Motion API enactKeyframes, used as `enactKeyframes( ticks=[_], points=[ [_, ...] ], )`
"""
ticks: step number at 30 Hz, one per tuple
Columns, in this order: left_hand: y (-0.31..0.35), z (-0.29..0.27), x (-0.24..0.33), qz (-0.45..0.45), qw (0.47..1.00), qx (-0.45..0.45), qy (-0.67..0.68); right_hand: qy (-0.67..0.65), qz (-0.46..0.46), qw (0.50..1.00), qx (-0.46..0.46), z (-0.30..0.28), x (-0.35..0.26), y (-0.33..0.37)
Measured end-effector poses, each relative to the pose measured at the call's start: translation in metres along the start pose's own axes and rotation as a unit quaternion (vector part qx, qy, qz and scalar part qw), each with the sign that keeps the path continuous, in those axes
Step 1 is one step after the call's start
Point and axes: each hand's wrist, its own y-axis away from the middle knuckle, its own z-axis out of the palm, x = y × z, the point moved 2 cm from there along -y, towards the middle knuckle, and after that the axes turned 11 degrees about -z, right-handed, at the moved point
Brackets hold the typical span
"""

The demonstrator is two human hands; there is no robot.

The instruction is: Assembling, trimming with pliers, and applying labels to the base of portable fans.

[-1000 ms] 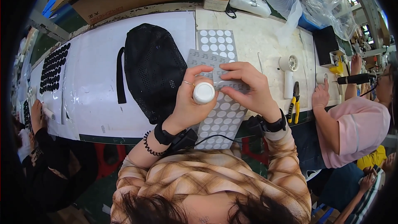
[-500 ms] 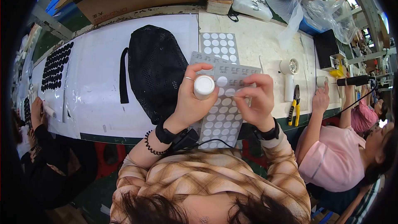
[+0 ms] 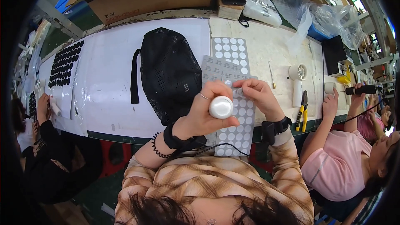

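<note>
My left hand is wrapped around a white cylindrical piece, its round end facing up. Beneath my hands lies a grey sheet of round white stickers, with bare backing toward its far end. My right hand is closed in a pinch over that sheet, right of the white piece. Between thumb and forefinger is what looks like a round sticker, partly hidden by the fingertips. A second sticker sheet lies farther back, and a mostly bare grey backing sheet overlaps beside it.
A black mesh bag lies left of my hands. To the right are a white handheld fan, yellow-handled pliers and a thin rod. A cardboard box stands behind. Co-workers sit at both sides; one holds a black tool.
My left hand and the white piece have come nearer to me relative to the sheet. My right fingers have closed into a pinch and shifted toward the sheet's far end.
</note>
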Motion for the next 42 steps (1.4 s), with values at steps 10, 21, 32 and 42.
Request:
enactKeyframes(
  ticks=[10,21,32,42],
  points=[
    [0.01,0.003,-0.021,-0.008,0.993,-0.078,-0.086,0.113,-0.164,0.98,-0.019,0.051,-0.098,0.012],
    [0.012,0.007,-0.004,0.008,1.0,-0.003,0.028,0.114,-0.242,0.962,-0.058,0.061,-0.095,0.021],
    [0.012,-0.001,0.005,0.019,0.99,-0.087,-0.112,0.119,-0.215,0.956,-0.159,0.105,-0.072,0.014],
    [0.008,0.008,0.024,0.064,0.989,-0.08,-0.102,-0.093,-0.296,0.95,0.028,0.107,-0.079,0.014]
  ],
)
